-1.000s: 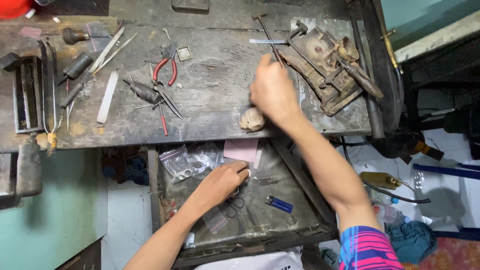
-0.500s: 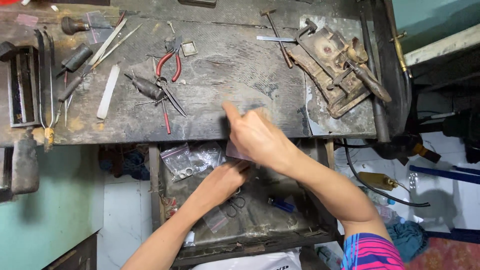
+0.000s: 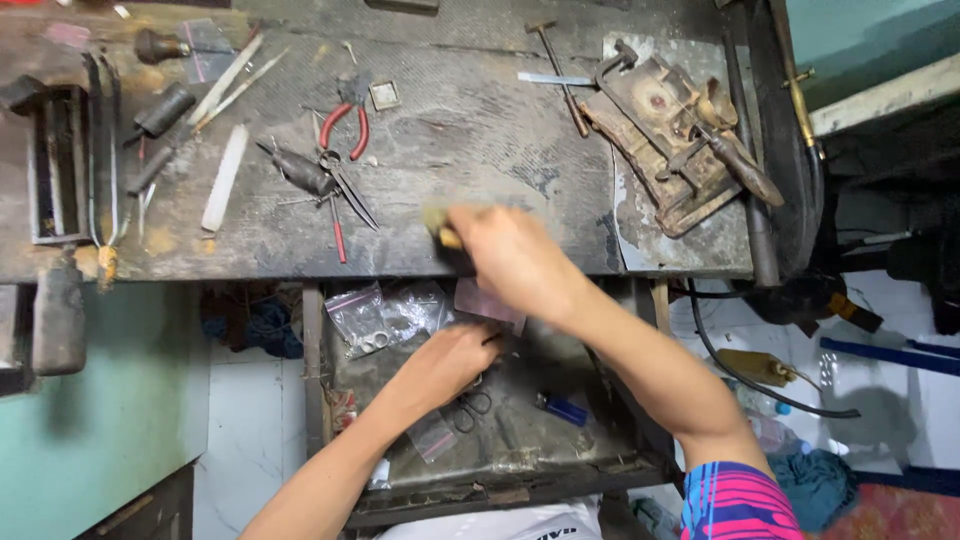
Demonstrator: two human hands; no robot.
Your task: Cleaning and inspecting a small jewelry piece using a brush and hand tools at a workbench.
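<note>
Worn grey wood makes up the workbench [image 3: 470, 130] under my view, and below its front edge an open drawer [image 3: 600, 440] holds small things. My right hand [image 3: 510, 255] is over the front edge of the bench, blurred by motion, with the fingers curled around a pale, yellowish lump [image 3: 437, 228] that shows only at its left end. The hand seems clamped on it, though the blur keeps me from telling what the lump is or which way its long axis runs. It sits at the leftward tip of that hand, just above the drawer.

My left hand [image 3: 445, 362] rests lower, inside the drawer, palm down on the liner with the fingers drawn loosely together. I cannot tell whether it grips anything. Scissors [image 3: 470, 405] lie just under it, a blue lighter [image 3: 560, 408] is to its right, and clear plastic bags [image 3: 385, 315] are up to its left. A pink paper [image 3: 485, 300] lies between the two hands.

The hands are apart, right above left, and the right is the one on the lump. Red-handled pliers [image 3: 345, 125] lie well away on the bench.
</note>
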